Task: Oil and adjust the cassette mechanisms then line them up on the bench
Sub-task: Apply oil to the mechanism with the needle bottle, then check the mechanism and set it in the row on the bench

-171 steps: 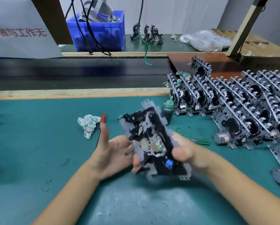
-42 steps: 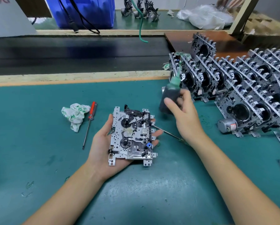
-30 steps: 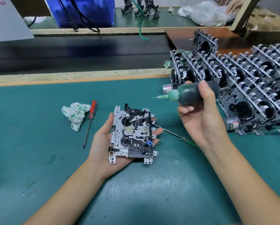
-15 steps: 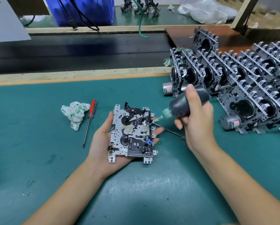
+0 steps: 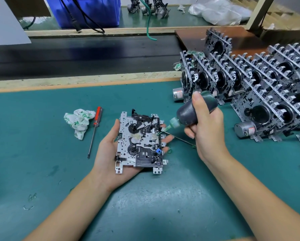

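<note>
fingers (image 5: 200,108) of the right hand (image 5: 208,129) are curled round a dark oil bottle (image 5: 194,110), tilted so its green nozzle (image 5: 164,129) touches the right side of the cassette mechanism (image 5: 139,140). left hand (image 5: 111,153) is flat and relaxed, palm up, with the mechanism lying face up on it, fingertips poking out past its right edge, held just over the middle of the green bench (image 5: 41,153).

biggest thing around is the rows of finished mechanisms (image 5: 260,84) standing on edge along the right side of the bench, running to its far right corner. a blue crate (image 5: 86,11) sits on the far bench past the dark conveyor belt (image 5: 76,54). left of the hands, a crumpled rag (image 5: 78,121) lies touching a red-handled screwdriver (image 5: 95,129). a thin green-handled tool (image 5: 182,140) lies on the bench under the right hand.
</note>
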Action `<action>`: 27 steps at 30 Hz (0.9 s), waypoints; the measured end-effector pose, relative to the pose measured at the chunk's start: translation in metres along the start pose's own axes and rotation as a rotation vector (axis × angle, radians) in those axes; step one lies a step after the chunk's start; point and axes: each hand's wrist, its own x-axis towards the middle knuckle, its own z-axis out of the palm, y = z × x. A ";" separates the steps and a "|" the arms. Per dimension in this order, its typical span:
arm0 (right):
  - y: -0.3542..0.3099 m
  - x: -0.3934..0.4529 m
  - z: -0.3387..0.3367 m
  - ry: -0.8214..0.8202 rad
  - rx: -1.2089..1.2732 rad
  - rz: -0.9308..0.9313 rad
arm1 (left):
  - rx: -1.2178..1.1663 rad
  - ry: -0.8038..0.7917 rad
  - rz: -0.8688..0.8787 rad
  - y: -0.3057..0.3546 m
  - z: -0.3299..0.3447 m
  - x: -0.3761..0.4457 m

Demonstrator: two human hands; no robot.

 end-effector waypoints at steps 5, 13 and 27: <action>0.002 0.001 -0.002 0.002 -0.001 -0.017 | 0.016 0.003 0.003 0.000 -0.002 0.001; -0.003 0.001 0.000 0.004 0.023 -0.016 | 0.024 -0.002 0.002 0.000 -0.002 0.000; 0.013 0.020 -0.020 -0.197 -0.571 -0.148 | 0.046 -0.107 0.033 0.001 -0.004 0.001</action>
